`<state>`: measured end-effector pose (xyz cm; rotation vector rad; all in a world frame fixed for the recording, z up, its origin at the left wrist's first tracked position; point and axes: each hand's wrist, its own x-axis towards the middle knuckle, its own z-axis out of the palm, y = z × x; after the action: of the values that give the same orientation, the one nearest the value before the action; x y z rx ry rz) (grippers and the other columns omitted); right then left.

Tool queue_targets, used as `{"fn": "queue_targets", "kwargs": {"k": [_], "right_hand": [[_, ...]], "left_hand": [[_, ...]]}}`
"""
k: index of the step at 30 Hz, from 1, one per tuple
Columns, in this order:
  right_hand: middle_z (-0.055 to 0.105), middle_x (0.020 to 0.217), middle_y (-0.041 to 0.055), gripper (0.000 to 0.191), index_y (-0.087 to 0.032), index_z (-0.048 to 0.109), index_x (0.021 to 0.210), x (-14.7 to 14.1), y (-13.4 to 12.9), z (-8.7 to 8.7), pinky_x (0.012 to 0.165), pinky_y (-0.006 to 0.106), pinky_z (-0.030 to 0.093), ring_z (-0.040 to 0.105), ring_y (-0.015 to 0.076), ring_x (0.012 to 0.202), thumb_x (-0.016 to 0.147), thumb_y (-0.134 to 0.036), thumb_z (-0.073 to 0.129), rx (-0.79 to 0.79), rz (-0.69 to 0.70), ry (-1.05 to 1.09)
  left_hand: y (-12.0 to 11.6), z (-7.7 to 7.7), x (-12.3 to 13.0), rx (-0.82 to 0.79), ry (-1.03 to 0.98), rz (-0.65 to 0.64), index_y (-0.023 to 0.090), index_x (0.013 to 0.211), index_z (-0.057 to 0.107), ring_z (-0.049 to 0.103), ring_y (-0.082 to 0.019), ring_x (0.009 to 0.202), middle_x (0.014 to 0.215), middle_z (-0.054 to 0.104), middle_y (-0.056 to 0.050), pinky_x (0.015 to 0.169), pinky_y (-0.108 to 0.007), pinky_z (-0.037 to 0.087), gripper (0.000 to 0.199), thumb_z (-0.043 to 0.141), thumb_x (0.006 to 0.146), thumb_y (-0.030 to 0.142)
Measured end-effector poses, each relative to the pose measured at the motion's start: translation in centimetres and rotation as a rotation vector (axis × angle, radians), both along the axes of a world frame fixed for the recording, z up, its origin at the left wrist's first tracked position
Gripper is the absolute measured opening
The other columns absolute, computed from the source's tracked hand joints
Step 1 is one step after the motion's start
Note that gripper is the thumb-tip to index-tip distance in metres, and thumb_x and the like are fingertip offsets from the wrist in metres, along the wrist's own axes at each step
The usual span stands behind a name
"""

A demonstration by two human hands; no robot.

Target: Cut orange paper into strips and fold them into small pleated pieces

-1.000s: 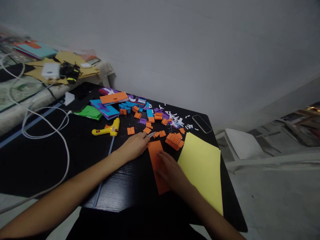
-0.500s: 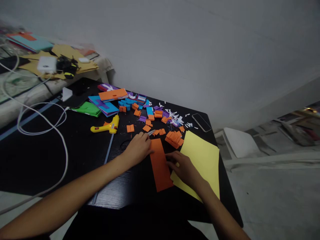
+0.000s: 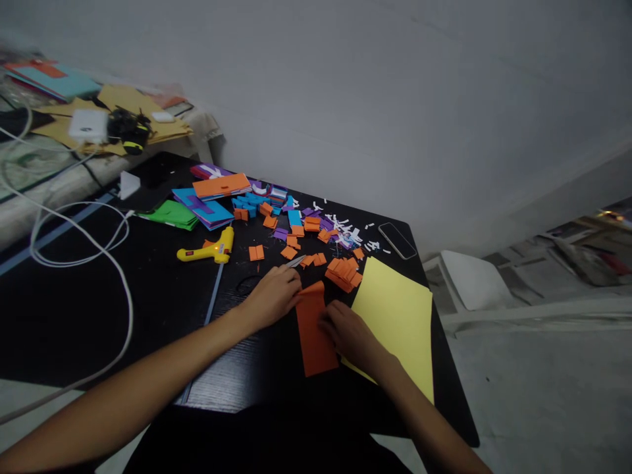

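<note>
A long orange paper strip (image 3: 316,345) lies on the black table in front of me, its far end curled up. My left hand (image 3: 274,296) is closed at the strip's far left corner, with its fingertips on the paper. Just beyond that hand, a scissors blade (image 3: 296,261) sticks out, and a black handle loop (image 3: 247,284) shows on the near side; the hand hides the middle. Over the strip's right edge is my right hand (image 3: 349,334), with curled, blurred fingers. Small folded orange pieces (image 3: 342,274) are heaped past the strip.
Yellow sheets (image 3: 395,316) lie at the right, near a phone (image 3: 397,241). A yellow glue gun (image 3: 217,247) rests left of the scraps. Folded coloured papers (image 3: 222,186) and white clippings (image 3: 345,230) cover the back. A white cable (image 3: 129,309) crosses the left side.
The strip's far end has curled up and back from lying flat. My right hand has moved left, further over the strip. My left hand has shifted slightly.
</note>
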<state>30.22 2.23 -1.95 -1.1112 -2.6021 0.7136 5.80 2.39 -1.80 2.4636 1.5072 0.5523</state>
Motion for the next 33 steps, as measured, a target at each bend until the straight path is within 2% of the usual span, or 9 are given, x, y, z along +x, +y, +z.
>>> {"fn": "queue_targets", "kwargs": {"k": [4,8,11,14,18,23,26,31,33], "right_hand": [[0.068,0.094,0.0049,0.013,-0.022,0.057,0.098,0.0,0.4,1.2,0.072,0.031,0.049,0.065,0.0201,0.082,0.099,-0.014,0.047,-0.148,-0.103,0.061],[0.07,0.091,0.0044,0.011,-0.022,0.058,0.099,-0.9,0.9,2.4,0.074,0.031,0.05,0.068,0.0201,0.08,0.102,-0.024,0.047,-0.113,-0.232,0.278],[0.073,0.098,0.0067,0.011,-0.022,0.063,0.1,-1.9,1.3,1.9,0.081,0.034,0.053,0.07,0.0221,0.088,0.1,-0.027,0.052,-0.038,-0.251,0.362],[0.074,0.102,0.0085,0.016,-0.021,0.068,0.102,-2.8,1.8,0.7,0.087,0.038,0.054,0.07,0.0239,0.096,0.095,-0.02,0.053,-0.023,-0.227,0.365],[0.072,0.107,0.0091,0.027,-0.021,0.068,0.116,-3.8,2.2,-0.2,0.085,0.038,0.056,0.07,0.0226,0.093,0.091,-0.024,0.059,-0.151,-0.299,0.456],[0.073,0.095,0.0068,0.033,-0.021,0.071,0.102,-4.8,2.3,-0.4,0.067,0.032,0.056,0.069,0.0201,0.079,0.091,-0.052,0.064,-0.689,-0.399,0.864],[0.07,0.083,0.0051,0.042,-0.019,0.071,0.093,-4.8,2.2,-0.4,0.057,0.028,0.051,0.064,0.0166,0.066,0.088,-0.06,0.064,-0.88,-0.441,1.023],[0.055,0.061,-0.0039,0.035,-0.019,0.063,0.078,-4.5,1.9,0.7,0.046,0.022,0.037,0.049,0.0103,0.051,0.076,-0.049,0.08,-0.952,-0.54,1.087],[0.051,0.059,-0.0063,0.032,-0.019,0.059,0.075,-4.6,1.9,1.6,0.043,0.02,0.032,0.044,0.0081,0.049,0.072,-0.039,0.084,-1.083,-0.6,1.099]], "left_hand": [[0.1,0.6,-0.6,-0.038,-0.249,0.035,0.017,0.086,0.066,0.059,-0.022,0.088,0.09,0.067,-0.006,0.078,-0.034,0.043,0.01,0.064,0.094,0.024],[0.5,1.6,-2.0,-0.285,-0.692,0.185,0.019,0.085,0.062,0.055,-0.014,0.062,0.067,0.059,0.004,0.06,-0.025,0.039,0.018,0.065,0.09,0.036],[1.0,1.9,-3.1,-0.411,-0.994,0.277,0.019,0.092,0.06,0.055,-0.012,0.054,0.06,0.056,0.007,0.056,-0.023,0.04,0.027,0.072,0.082,0.041],[1.5,2.0,-3.8,-0.429,-1.224,0.322,0.018,0.102,0.062,0.058,-0.012,0.056,0.064,0.06,0.007,0.058,-0.023,0.044,0.04,0.081,0.075,0.04],[1.7,2.1,-3.9,-0.466,-1.438,0.336,0.016,0.116,0.065,0.063,-0.012,0.065,0.071,0.066,0.005,0.067,-0.024,0.049,0.055,0.087,0.069,0.036],[1.2,1.9,-3.1,-0.656,-1.457,0.25,0.016,0.139,0.056,0.057,-0.009,0.055,0.064,0.062,0.007,0.057,-0.021,0.044,0.077,0.087,0.069,0.028],[0.9,1.7,-2.4,-0.767,-1.381,0.184,0.017,0.144,0.048,0.055,-0.009,0.048,0.062,0.061,0.009,0.052,-0.021,0.043,0.085,0.086,0.068,0.025],[0.4,1.6,-1.6,-0.827,-1.25,0.112,0.02,0.144,0.045,0.059,-0.01,0.05,0.066,0.063,0.01,0.052,-0.021,0.046,0.086,0.085,0.068,0.021],[0.3,1.8,-1.5,-0.841,-1.238,0.066,0.02,0.145,0.043,0.06,-0.011,0.051,0.067,0.063,0.009,0.053,-0.022,0.048,0.084,0.084,0.071,0.023]]}}
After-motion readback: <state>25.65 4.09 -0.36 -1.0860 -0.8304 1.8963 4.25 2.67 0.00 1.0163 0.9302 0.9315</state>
